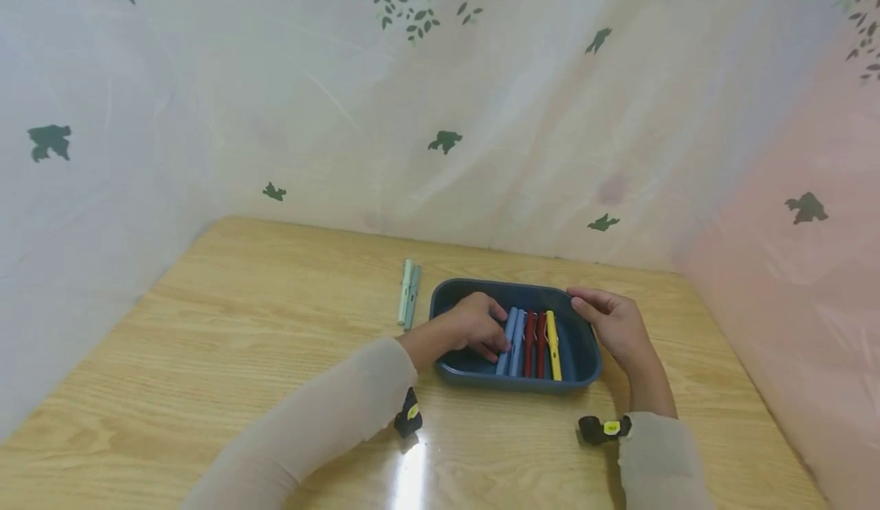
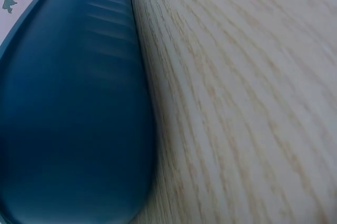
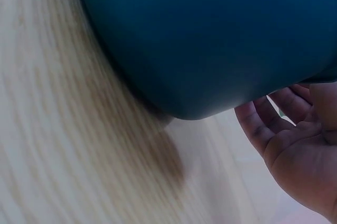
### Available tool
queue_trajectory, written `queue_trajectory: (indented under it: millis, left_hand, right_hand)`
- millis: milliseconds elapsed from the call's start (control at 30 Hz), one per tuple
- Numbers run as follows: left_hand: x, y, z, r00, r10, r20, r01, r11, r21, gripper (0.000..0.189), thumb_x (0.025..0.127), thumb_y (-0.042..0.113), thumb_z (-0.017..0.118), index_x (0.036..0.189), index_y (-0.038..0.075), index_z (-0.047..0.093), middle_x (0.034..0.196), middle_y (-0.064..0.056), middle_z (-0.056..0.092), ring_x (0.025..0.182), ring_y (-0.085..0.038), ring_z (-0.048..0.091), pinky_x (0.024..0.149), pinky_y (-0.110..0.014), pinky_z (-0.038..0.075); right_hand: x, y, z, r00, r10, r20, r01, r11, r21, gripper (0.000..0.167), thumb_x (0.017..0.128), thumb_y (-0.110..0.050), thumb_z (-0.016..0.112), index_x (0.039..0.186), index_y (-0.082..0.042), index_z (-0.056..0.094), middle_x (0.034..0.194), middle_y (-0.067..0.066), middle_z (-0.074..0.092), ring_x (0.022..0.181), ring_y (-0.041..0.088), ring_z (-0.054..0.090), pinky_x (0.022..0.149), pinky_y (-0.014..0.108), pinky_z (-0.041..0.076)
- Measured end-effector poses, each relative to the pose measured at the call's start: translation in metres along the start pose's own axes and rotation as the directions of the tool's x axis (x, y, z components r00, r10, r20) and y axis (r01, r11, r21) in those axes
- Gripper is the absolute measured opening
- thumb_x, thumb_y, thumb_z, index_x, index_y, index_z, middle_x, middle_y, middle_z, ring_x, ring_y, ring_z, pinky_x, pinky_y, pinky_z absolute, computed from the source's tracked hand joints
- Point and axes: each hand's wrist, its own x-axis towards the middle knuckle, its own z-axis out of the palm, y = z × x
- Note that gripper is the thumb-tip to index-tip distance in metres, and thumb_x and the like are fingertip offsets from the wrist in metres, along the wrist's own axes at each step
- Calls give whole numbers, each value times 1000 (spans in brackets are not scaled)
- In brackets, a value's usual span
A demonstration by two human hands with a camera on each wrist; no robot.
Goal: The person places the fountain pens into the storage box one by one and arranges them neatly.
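A dark blue rectangular tray (image 1: 519,285) stands on the wooden table with a row of pens inside. From left to right lie a blue pen (image 1: 505,340), another blue pen (image 1: 519,343), two dark red pens (image 1: 528,345) and a yellow pen (image 1: 553,346). My left hand (image 1: 476,325) reaches over the tray's left side, its bent fingers and thumb at the leftmost blue pen. With the right hand (image 1: 619,325) I grip the tray's right back corner, thumb on the rim. In the right wrist view, the fingers (image 3: 258,124) curl behind the tray's outer wall (image 3: 195,45).
Outside the tray, to its left, a pale green pen (image 1: 405,292) and a grey-green pen (image 1: 412,298) lie side by side. A pale patterned curtain (image 1: 357,143) borders the table's (image 1: 289,296) back and sides. Only the tray's outer wall (image 2: 79,108) and tabletop show in the left wrist view.
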Motion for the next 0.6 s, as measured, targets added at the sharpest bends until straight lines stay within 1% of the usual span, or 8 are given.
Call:
queue_trajectory:
  millis: [100,267,400,500,600]
  left_hand:
    - [0,0,0,1000,-3,-5,3,1000,6,51,82,-20,69,129,-6,57,85,-19,71,74,-27,74,65,-37,65]
    - [-1,2,1,999,-13,-35,14,1000,19,52,79,-21,71,127,-5,58,85,-20,70,72,-28,73,63,-36,65]
    - [-3,4,-1,998,-11,-60,16,997,78,53,80,-21,68,130,-4,58,85,-18,67,70,-27,72,62,-35,64]
    - [-3,3,-3,998,-7,-57,12,995,95,54,81,-20,67,132,-4,58,86,-18,66,70,-26,72,63,-34,64]
    - [-2,2,-4,999,-2,-39,4,998,68,53,82,-20,68,132,-4,58,87,-20,68,71,-27,73,64,-34,65]
  right_hand:
    - [0,0,0,1000,1,-2,-1,1000,-1,52,103,-44,60,140,-8,62,148,11,56,139,28,49,110,40,48]
    - [1,0,1,1000,-1,-5,2,1000,8,53,103,-44,60,140,-7,62,148,13,56,140,29,47,113,48,45]
    - [1,1,1,1000,3,-1,-3,1000,16,53,102,-44,60,140,-7,62,149,13,55,140,30,46,114,50,43]
    - [0,1,0,1000,4,1,-4,1000,15,53,102,-45,60,140,-7,62,149,12,55,140,30,47,113,49,44]
    - [0,2,0,1000,2,2,-2,1000,13,53,102,-45,60,140,-8,62,149,11,55,140,29,47,112,47,45]
